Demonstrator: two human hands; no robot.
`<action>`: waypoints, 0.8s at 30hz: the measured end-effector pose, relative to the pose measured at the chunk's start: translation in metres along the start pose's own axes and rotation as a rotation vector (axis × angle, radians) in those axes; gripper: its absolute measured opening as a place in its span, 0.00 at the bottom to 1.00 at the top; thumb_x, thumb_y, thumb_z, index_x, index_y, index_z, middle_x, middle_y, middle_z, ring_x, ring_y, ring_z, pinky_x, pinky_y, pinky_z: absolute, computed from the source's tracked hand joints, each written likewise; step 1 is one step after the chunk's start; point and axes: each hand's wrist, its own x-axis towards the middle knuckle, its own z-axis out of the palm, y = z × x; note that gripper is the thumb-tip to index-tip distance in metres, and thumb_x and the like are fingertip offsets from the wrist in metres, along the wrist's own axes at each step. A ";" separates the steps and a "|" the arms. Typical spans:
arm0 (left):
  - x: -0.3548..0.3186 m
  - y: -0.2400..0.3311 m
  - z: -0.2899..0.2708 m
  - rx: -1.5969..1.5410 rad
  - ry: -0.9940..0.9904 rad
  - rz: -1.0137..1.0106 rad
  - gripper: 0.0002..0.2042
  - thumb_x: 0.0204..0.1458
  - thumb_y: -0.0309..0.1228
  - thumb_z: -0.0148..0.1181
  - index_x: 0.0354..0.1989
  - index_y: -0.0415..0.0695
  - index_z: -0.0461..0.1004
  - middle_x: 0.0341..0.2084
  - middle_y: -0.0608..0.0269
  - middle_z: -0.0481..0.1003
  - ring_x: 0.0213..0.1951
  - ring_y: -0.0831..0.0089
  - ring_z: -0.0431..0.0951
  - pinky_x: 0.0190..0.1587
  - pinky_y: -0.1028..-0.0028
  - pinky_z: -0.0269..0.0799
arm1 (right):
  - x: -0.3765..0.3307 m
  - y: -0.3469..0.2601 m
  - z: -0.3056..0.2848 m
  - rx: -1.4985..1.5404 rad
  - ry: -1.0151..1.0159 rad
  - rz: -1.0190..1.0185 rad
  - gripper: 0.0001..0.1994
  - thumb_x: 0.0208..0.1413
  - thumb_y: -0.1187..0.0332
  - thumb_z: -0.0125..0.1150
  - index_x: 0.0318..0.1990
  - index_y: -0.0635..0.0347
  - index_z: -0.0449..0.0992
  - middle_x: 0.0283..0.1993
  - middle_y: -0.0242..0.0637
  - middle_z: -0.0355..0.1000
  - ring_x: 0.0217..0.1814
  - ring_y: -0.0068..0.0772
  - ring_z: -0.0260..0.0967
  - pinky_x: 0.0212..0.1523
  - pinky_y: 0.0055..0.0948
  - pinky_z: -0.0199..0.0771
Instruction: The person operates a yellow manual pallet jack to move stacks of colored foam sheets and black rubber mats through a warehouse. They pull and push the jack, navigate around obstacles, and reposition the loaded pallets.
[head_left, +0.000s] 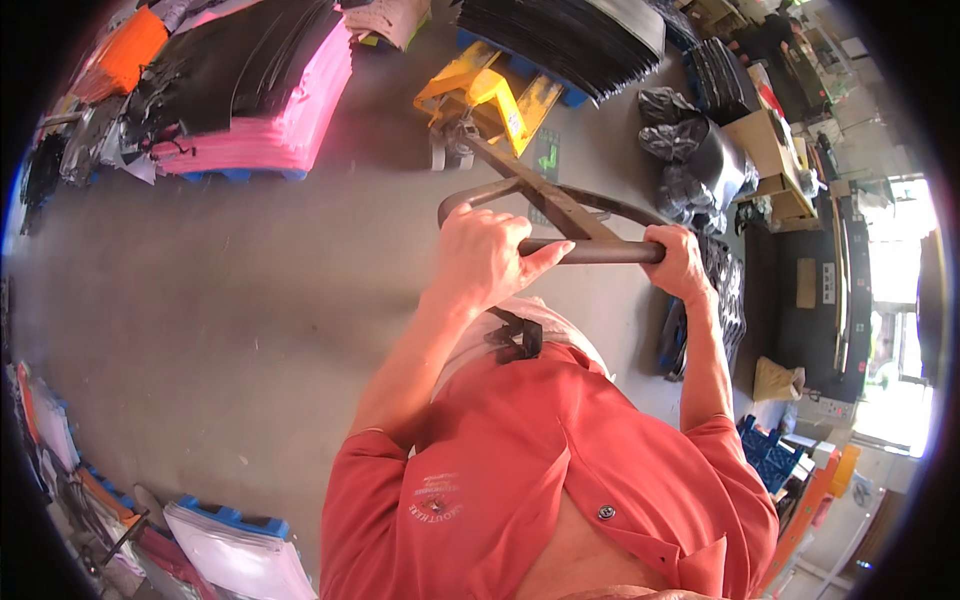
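Both my hands grip the dark metal handle (pixel 600 252) of a yellow pallet jack (pixel 485 95) in front of me. My left hand (pixel 487 250) wraps the handle's left end, its thumb lying along the bar. At the right end my right hand (pixel 678 262) is closed around the same bar. From the handle a dark shaft leads forward and down to the jack's wheels (pixel 450 145). Beyond the jack, a tall stack of black sheets (pixel 570 40) sits on a blue pallet; how far the forks reach under it is hidden.
To the far left stands a stack of pink and black sheets (pixel 290 110) on a blue pallet. Black plastic bags (pixel 690 150) and a wooden table (pixel 765 150) are on the right. White sheets (pixel 240 550) lie on a pallet behind left. Grey floor (pixel 230 290) stretches along my left side.
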 end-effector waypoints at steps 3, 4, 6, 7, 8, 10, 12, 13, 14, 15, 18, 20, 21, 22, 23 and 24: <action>-0.042 0.020 -0.014 -0.064 -0.025 -0.011 0.26 0.49 0.53 0.67 0.12 0.44 0.71 0.11 0.60 0.71 0.21 0.59 0.74 0.37 0.64 0.67 | -0.049 -0.023 -0.004 -0.003 -0.006 0.019 0.09 0.37 0.73 0.69 0.26 0.59 0.73 0.24 0.43 0.71 0.32 0.53 0.70 0.34 0.44 0.69; -0.059 0.025 -0.024 -0.088 0.021 -0.003 0.26 0.49 0.54 0.67 0.12 0.44 0.71 0.11 0.61 0.71 0.21 0.59 0.74 0.37 0.64 0.67 | -0.067 -0.038 -0.002 0.020 0.043 0.006 0.09 0.37 0.74 0.69 0.26 0.59 0.73 0.24 0.43 0.70 0.31 0.53 0.69 0.33 0.43 0.69; -0.089 0.041 -0.045 -0.131 0.032 0.030 0.26 0.48 0.55 0.67 0.13 0.44 0.74 0.12 0.62 0.73 0.21 0.59 0.75 0.38 0.63 0.67 | -0.100 -0.064 -0.009 -0.044 0.021 0.035 0.09 0.37 0.74 0.68 0.26 0.59 0.72 0.24 0.43 0.70 0.31 0.53 0.69 0.34 0.43 0.69; -0.102 0.047 -0.051 -0.136 -0.011 0.001 0.27 0.48 0.56 0.66 0.13 0.44 0.74 0.12 0.61 0.73 0.21 0.59 0.75 0.38 0.62 0.68 | -0.114 -0.075 -0.011 -0.020 0.027 0.018 0.09 0.37 0.75 0.68 0.27 0.59 0.72 0.24 0.44 0.70 0.31 0.53 0.68 0.34 0.43 0.69; -0.117 0.057 -0.058 -0.141 -0.068 -0.032 0.27 0.49 0.57 0.65 0.13 0.44 0.75 0.12 0.61 0.74 0.20 0.59 0.76 0.38 0.62 0.68 | -0.133 -0.085 -0.016 -0.032 0.034 -0.006 0.10 0.38 0.75 0.68 0.27 0.60 0.72 0.24 0.44 0.70 0.31 0.53 0.68 0.34 0.43 0.69; -0.144 0.073 -0.074 -0.131 -0.109 -0.024 0.29 0.49 0.60 0.63 0.14 0.44 0.76 0.12 0.60 0.74 0.21 0.60 0.77 0.38 0.63 0.69 | -0.164 -0.104 -0.022 -0.027 0.025 0.025 0.10 0.38 0.76 0.68 0.28 0.60 0.72 0.26 0.45 0.70 0.31 0.54 0.68 0.34 0.42 0.69; -0.173 0.091 -0.087 -0.143 -0.119 -0.030 0.30 0.48 0.62 0.61 0.16 0.44 0.79 0.11 0.56 0.73 0.22 0.57 0.78 0.41 0.61 0.70 | -0.194 -0.119 -0.025 0.005 0.004 0.039 0.10 0.39 0.76 0.69 0.29 0.60 0.73 0.26 0.46 0.70 0.31 0.54 0.68 0.34 0.42 0.69; -0.174 0.099 -0.089 -0.113 -0.094 -0.025 0.30 0.49 0.63 0.61 0.16 0.44 0.79 0.11 0.56 0.73 0.22 0.57 0.78 0.42 0.60 0.70 | -0.200 -0.119 -0.029 0.010 -0.008 0.064 0.10 0.40 0.76 0.69 0.29 0.60 0.73 0.26 0.47 0.70 0.31 0.55 0.68 0.34 0.42 0.68; -0.192 0.108 -0.094 -0.083 -0.095 -0.024 0.31 0.49 0.63 0.60 0.15 0.44 0.78 0.11 0.55 0.73 0.23 0.56 0.78 0.43 0.60 0.70 | -0.219 -0.127 -0.030 0.010 -0.032 0.100 0.10 0.41 0.76 0.69 0.30 0.60 0.72 0.26 0.48 0.70 0.30 0.56 0.68 0.33 0.42 0.68; -0.209 0.116 -0.097 -0.077 -0.113 -0.029 0.31 0.49 0.64 0.59 0.15 0.43 0.78 0.11 0.55 0.73 0.23 0.56 0.79 0.45 0.60 0.71 | -0.236 -0.133 -0.030 0.022 -0.040 0.102 0.10 0.41 0.76 0.68 0.29 0.61 0.72 0.25 0.48 0.69 0.30 0.56 0.68 0.33 0.42 0.68; -0.264 0.145 -0.110 -0.037 -0.136 -0.038 0.33 0.50 0.65 0.57 0.15 0.42 0.78 0.12 0.56 0.74 0.24 0.56 0.79 0.50 0.60 0.71 | -0.293 -0.152 -0.029 0.003 -0.044 0.086 0.09 0.42 0.78 0.67 0.29 0.62 0.70 0.24 0.49 0.68 0.28 0.57 0.66 0.33 0.42 0.66; -0.302 0.169 -0.118 -0.034 -0.161 -0.051 0.34 0.50 0.66 0.56 0.15 0.42 0.78 0.12 0.56 0.74 0.24 0.57 0.79 0.50 0.60 0.71 | -0.335 -0.168 -0.030 0.037 -0.042 0.066 0.09 0.43 0.78 0.66 0.29 0.62 0.69 0.24 0.48 0.67 0.27 0.57 0.65 0.32 0.42 0.66; -0.315 0.176 -0.120 -0.003 -0.158 -0.032 0.33 0.48 0.67 0.57 0.16 0.44 0.80 0.13 0.55 0.75 0.22 0.57 0.79 0.40 0.62 0.66 | -0.349 -0.174 -0.029 0.023 -0.026 0.021 0.09 0.43 0.78 0.65 0.28 0.62 0.68 0.23 0.48 0.65 0.26 0.56 0.64 0.30 0.41 0.65; -0.330 0.183 -0.129 -0.016 -0.122 -0.034 0.33 0.48 0.67 0.57 0.16 0.44 0.80 0.13 0.55 0.75 0.23 0.57 0.79 0.40 0.62 0.67 | -0.366 -0.185 -0.029 0.025 -0.024 0.007 0.09 0.43 0.78 0.65 0.28 0.62 0.68 0.23 0.48 0.65 0.26 0.55 0.64 0.30 0.40 0.64; -0.342 0.189 -0.133 -0.031 -0.141 -0.041 0.32 0.48 0.66 0.58 0.16 0.44 0.80 0.13 0.56 0.75 0.24 0.57 0.79 0.40 0.61 0.68 | -0.378 -0.192 -0.030 0.023 -0.029 0.006 0.09 0.43 0.78 0.65 0.28 0.62 0.68 0.23 0.48 0.64 0.26 0.55 0.64 0.29 0.40 0.64; -0.356 0.196 -0.137 -0.051 -0.161 -0.047 0.32 0.49 0.65 0.58 0.16 0.44 0.80 0.13 0.56 0.74 0.24 0.58 0.79 0.41 0.61 0.69 | -0.393 -0.200 -0.033 0.015 -0.037 0.014 0.09 0.43 0.78 0.65 0.27 0.62 0.68 0.23 0.48 0.64 0.25 0.54 0.64 0.29 0.40 0.64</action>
